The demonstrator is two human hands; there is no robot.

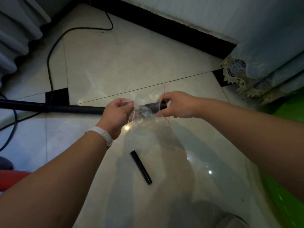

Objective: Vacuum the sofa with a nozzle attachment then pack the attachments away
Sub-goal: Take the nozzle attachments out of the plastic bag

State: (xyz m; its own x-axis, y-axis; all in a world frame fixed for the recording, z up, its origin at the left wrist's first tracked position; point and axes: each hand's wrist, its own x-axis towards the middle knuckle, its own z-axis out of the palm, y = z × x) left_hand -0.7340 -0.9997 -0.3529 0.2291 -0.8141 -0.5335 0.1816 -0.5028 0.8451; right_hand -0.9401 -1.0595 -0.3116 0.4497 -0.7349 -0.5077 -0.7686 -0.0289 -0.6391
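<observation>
Lying across the floor (115, 55) at left is a black wand (65, 108), with a short black tube (141, 167) loose nearer the person. Left hand (116, 115) pinches a clear bag (144, 122); right hand (176, 104) grips the black nozzle (151, 107) at its mouth

Pale glossy tile floor (115, 63), black border strip (164, 24) along the far edge.
Short black tube (141, 167) lies loose nr the middle of the near part, on a diagonal, touching nothing else. Long black pipe (49, 108) lies flat, running in from the L edge toward the centre. Thin black cable (49, 63) loops over the far-L part & meets the pipe. Black inset tile (57, 96) sits just behind the pipe. Red thing (13, 178) at near-L corner, green thing (287, 203) along R edge; can't tell what either is.
</observation>
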